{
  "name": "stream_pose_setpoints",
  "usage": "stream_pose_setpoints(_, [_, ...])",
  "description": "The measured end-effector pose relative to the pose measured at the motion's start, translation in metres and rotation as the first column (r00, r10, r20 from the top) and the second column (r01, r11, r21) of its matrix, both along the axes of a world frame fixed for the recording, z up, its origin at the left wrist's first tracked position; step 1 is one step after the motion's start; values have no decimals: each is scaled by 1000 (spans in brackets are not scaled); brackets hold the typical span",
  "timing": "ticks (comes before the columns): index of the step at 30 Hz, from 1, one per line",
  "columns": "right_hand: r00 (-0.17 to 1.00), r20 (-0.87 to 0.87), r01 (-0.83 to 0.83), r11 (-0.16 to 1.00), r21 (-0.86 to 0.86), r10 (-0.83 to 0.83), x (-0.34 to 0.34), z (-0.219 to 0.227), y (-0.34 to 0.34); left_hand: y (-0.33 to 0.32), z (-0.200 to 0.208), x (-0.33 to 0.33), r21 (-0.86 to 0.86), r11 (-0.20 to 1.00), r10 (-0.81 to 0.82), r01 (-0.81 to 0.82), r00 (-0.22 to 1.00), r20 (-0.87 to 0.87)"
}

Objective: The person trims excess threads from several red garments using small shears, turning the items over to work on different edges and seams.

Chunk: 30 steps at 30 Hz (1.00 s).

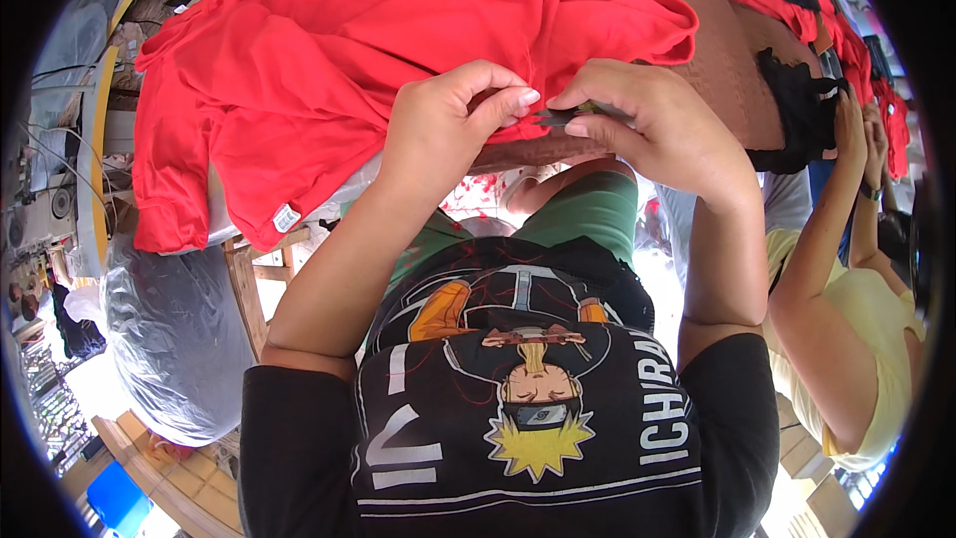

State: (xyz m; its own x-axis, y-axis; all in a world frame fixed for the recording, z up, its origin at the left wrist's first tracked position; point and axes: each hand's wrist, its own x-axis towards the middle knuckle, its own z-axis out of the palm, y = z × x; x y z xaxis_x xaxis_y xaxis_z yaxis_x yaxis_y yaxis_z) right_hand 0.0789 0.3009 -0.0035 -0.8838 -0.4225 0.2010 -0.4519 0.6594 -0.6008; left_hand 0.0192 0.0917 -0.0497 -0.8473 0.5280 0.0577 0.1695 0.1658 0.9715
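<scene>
A red garment (329, 60) lies spread in loose folds over the table in front of me. My left hand (453, 110) is closed in a pinch, thumb against forefinger, at the garment's near edge. Whether a loose thread is also between those fingertips is too small to tell. In my right hand (637, 120) is a small pair of thread snips (603, 112), gripped between thumb and fingers. Their dark blades point left, close to my left fingertips and the red fabric. My palm and fingers hide part of the snips.
A brown-covered tabletop (732, 70) extends to the right. There a co-worker's hands (858, 134) handle a black garment (797, 110). More red and black cloth lies at the far right. A large plastic-wrapped bundle (174, 339) stands left, near a yellow frame (102, 139).
</scene>
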Motion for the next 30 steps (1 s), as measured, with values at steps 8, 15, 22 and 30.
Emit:
stream_pose_setpoints(8, [999, 32, 19, 999, 48, -21, -1, -1, -13, -2, -4, -2, -38, 999, -11, 9, 998, -56])
stream_pose_setpoints(15, [997, 14, 75, 994, 75, -77, -1, 0, -12, -2, 3, -1, -3, 999, -33, 33, 999, 8])
stream_pose_setpoints(22, [998, 24, 59, 992, 107, -61, -1, 1, -14, -4, 3, 1, 22, 1000, -9, 9, 999, 41])
stream_pose_setpoints(30, [984, 34, 173, 985, -15, -173, 9, 7, 6, -97, 92, -7, -570, 695, -633, 438, 749, -197])
